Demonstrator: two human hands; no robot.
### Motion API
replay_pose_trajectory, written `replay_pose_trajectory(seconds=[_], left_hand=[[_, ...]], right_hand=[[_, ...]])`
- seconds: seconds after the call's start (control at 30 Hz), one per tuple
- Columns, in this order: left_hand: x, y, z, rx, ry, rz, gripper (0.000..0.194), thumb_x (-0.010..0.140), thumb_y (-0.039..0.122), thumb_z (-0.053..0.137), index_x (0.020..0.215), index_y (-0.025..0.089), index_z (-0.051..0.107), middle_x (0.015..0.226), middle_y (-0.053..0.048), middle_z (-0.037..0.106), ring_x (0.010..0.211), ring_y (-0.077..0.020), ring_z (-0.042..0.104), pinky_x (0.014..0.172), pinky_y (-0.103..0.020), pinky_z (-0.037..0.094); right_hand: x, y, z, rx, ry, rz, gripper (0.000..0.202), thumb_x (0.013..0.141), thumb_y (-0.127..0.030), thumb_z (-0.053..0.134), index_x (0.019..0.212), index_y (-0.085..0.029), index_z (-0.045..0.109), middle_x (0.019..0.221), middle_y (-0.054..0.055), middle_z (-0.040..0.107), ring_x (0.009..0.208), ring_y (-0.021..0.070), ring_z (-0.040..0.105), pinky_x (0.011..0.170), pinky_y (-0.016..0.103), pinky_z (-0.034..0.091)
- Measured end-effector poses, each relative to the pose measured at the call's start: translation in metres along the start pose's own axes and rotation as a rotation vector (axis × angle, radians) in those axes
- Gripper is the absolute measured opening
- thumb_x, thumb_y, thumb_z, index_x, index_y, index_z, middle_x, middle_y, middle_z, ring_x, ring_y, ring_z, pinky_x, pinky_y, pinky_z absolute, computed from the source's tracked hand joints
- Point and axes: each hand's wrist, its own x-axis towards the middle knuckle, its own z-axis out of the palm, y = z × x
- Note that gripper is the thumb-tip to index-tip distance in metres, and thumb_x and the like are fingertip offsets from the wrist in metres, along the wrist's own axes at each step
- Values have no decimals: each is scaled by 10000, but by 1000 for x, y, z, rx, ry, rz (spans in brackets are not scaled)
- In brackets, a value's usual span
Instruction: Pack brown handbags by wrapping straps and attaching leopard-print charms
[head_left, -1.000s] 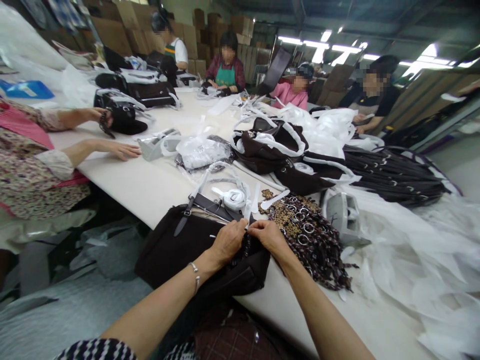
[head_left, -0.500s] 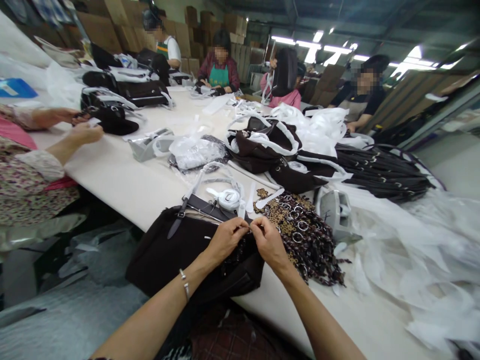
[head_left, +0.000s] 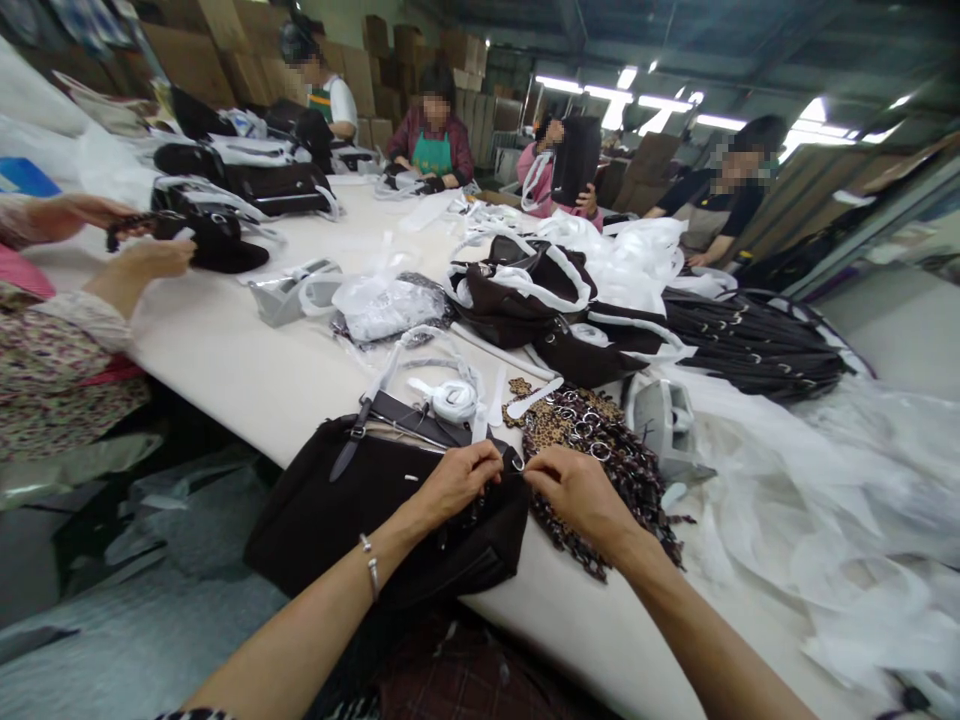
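A dark brown handbag point(head_left: 322, 520) lies at the table's front edge, its handle wrapped in white padding. My left hand point(head_left: 469, 475) is pinched at the bag's right end, over a dark tassel-like piece that it partly hides. Close by on the right, my right hand point(head_left: 574, 490) has thumb and forefinger pinched together. A thin dark strand seems to run between the two pinches, too fine to name. A metal ring point(head_left: 517, 463) shows at the bag's corner between the hands. A white wrapped roll point(head_left: 454, 398) sits behind the bag.
Right of the bag lies a heap of patterned charms with rings point(head_left: 600, 470). A grey tape dispenser point(head_left: 664, 425) stands beyond it. White wrapping sheets point(head_left: 810, 520) cover the right side. More handbags point(head_left: 517, 300) lie mid-table. A co-worker's hands point(head_left: 150, 250) work at left.
My right hand has moved right, away from my left hand, opening a small gap between the pinches. Across the table, a co-worker has shifted a raised dark bag.
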Motion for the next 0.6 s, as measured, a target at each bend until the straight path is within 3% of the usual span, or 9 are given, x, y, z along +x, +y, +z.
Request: replay_pose_trajectory(seconds=[0.1,0.17,0.23,0.3,0.43,0.6], left_hand=[[0,0,0,-54,6,-34,220,890,360,550,778,177,598,717,27,627,544,-84,513,556,-200,407],[0,-1,0,-99,-2,-71,236,876,385,570,786,170,608,713,19,630,533,-87,517,519,-197,401],[-1,-3,0,-126,-12,-103,264,867,421,578,814,165,617,666,18,613,517,-101,530,486,-199,405],[-2,-6,-1,-153,-3,-120,303,870,456,568,841,159,614,618,21,594,514,-118,552,488,-214,440],[-5,-7,-5,-251,68,-126,334,879,480,563,844,151,607,598,20,592,530,-123,577,551,-239,500],[-11,0,-9,-128,131,-50,285,906,426,550,845,162,636,645,29,581,545,-105,550,540,-211,465]], right_hand=[[-1,3,14,424,120,189,104,822,-283,664,819,-191,712,758,18,683,600,131,594,577,248,461],[0,2,30,793,158,329,209,801,-366,693,888,-176,710,712,12,679,481,95,534,447,212,409],[4,-2,46,1133,201,410,322,732,-425,766,917,-169,702,737,24,703,472,83,539,393,182,390],[7,-7,57,1359,222,454,404,641,-424,845,915,-163,704,792,42,726,539,92,600,418,166,452],[11,-15,60,1468,176,485,471,581,-353,905,963,-149,718,793,43,739,614,100,663,599,195,581],[10,-14,59,1445,170,487,418,561,-322,923,878,-153,710,761,27,737,615,113,682,621,208,595]])
